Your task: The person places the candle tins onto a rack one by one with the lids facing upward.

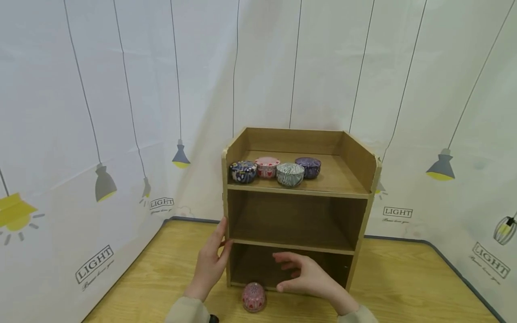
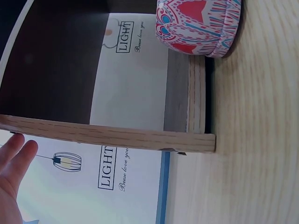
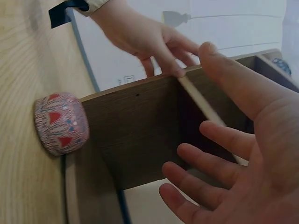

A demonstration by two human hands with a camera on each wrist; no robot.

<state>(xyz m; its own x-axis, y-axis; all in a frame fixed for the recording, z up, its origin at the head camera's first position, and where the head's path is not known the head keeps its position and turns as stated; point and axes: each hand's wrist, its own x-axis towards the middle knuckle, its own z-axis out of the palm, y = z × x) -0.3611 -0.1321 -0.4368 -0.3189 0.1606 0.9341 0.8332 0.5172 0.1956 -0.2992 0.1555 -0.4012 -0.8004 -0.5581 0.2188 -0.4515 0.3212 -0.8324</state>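
Note:
A small wooden shelf unit [image 1: 360, 166] with three levels stands on the table. My left hand [image 1: 208, 264] rests its straight fingertips along the unit's left side panel; in the left wrist view its fingers [image 2: 21, 161] lie at the panel's outer side. My right hand [image 1: 308, 279], thumb and fingers apart, hovers before the bottom compartment and holds nothing. In the right wrist view its spread fingers [image 3: 205, 163] overlap the shelves. A pink patterned round tin [image 1: 254, 297] with red shapes sits on the table by the unit's lower front edge, between my hands.
On the top shelf, toward the left, stand a dark blue patterned tin [image 1: 243, 172], a pink tin [image 1: 267, 167], a green-grey tin [image 1: 290, 174] and a purple tin [image 1: 308, 167]. A white backdrop [image 1: 266, 67] printed with lamps borders the wooden table [image 1: 404, 278].

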